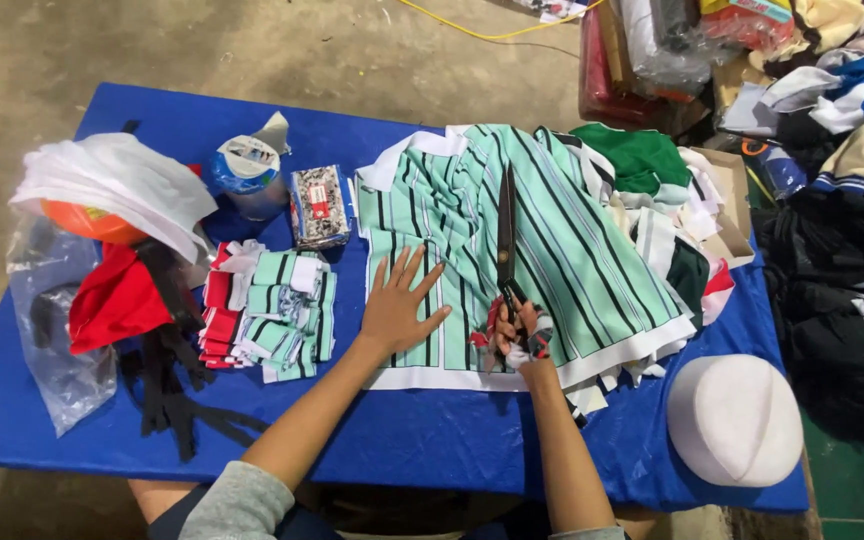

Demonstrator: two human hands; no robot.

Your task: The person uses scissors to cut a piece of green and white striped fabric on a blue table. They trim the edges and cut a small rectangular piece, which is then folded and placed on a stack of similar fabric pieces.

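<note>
A mint-green fabric piece with dark stripes and white edges [572, 250] lies spread on the blue table [432, 440]. My left hand [399, 305] rests flat on its near left part, fingers spread. My right hand [517, 335] grips the cloth-wrapped handles of large black scissors [505, 235], whose blades point away from me along the stripes, lying on the fabric.
A stack of small folded striped pieces [277, 310] sits left of my hand. Beyond it are a tape roll [249, 170], a small box [318, 205], white and red cloth [112, 180], black strips [167, 390] and a plastic bag [57, 370]. A white cap [735, 418] lies at right; clothes pile beyond.
</note>
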